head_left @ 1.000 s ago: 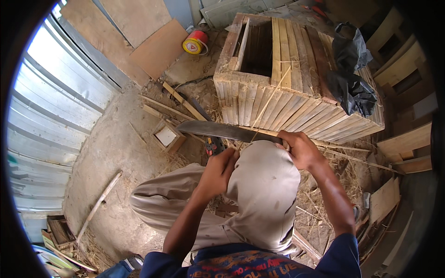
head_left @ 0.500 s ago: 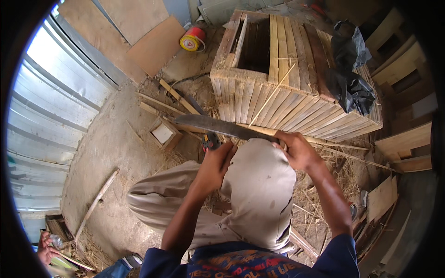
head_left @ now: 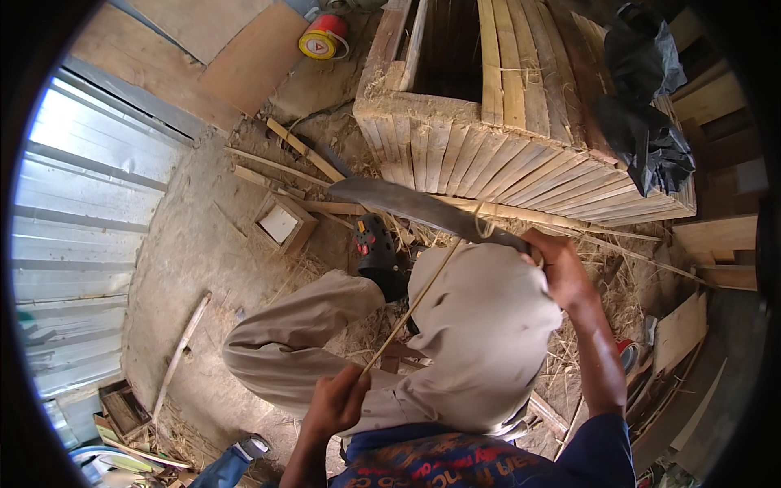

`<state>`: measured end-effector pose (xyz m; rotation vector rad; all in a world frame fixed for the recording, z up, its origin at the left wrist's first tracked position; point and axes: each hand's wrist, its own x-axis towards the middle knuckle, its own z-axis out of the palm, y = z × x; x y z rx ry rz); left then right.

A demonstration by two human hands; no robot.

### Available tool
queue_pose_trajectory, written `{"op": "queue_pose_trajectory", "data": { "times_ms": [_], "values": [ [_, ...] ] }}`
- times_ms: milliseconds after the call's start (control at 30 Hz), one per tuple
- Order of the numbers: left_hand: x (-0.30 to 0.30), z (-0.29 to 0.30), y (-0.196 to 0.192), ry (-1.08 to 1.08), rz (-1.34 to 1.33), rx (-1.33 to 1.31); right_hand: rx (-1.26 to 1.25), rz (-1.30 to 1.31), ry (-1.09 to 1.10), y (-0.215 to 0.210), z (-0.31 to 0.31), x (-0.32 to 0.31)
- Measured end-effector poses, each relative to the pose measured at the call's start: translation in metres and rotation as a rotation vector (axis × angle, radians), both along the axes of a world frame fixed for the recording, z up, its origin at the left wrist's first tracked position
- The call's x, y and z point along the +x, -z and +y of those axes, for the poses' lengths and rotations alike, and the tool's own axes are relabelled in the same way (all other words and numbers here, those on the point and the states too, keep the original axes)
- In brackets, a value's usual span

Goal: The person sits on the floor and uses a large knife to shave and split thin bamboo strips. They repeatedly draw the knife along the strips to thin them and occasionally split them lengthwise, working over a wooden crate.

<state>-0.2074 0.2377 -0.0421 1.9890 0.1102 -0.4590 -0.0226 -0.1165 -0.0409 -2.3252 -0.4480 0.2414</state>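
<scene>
From the head view, we see the left hand (head_left: 336, 402) clenched on a thin strip (head_left: 412, 307) slanting over the trousers (head_left: 488, 325) to the long blade (head_left: 431, 209) gripped in the right hand (head_left: 555, 264), and judge the strip light, springy (perhaps splintery), best pinched near its end.

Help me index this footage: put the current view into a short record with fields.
left hand: closed on one end of a thin strip
right hand: closed on the handle of a machete
strip position: slants up over the lap to the blade's edge
machete position: crosswise by the raised knee, tip to the left
ahead: slatted wooden box, open-topped at left, black plastic bags at right
far: red and yellow bucket
left side: corrugated metal wall
</scene>
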Motion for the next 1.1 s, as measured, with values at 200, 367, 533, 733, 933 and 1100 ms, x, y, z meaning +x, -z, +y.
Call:
{"op": "queue_pose_trajectory", "data": {
  "times_ms": [200, 367, 533, 733, 933, 1100],
  "values": [
    [-0.018, 0.029, 0.030, -0.166, 0.178, -0.164, 0.088, 0.058, 0.112, 0.020, -0.016, -0.005],
    [0.064, -0.021, 0.051, -0.270, 0.190, -0.480, 0.056, 0.123, 0.153, 0.015, 0.000, -0.010],
    [0.141, -0.080, 0.036, -0.120, -0.341, -0.413, -0.139, 0.076, -0.097, -0.012, 0.023, -0.001],
    [0.113, -0.057, 0.008, 0.002, -0.563, -0.102, -0.091, -0.052, -0.125, -0.018, 0.025, 0.001],
    [-0.009, -0.016, 0.027, 0.003, -0.196, -0.120, 0.360, 0.190, 0.137, 0.011, -0.003, -0.022],
    [-0.017, -0.001, 0.043, -0.291, -0.071, -0.238, 0.322, 0.079, 0.344, 0.024, -0.013, -0.012]
  ]
}}
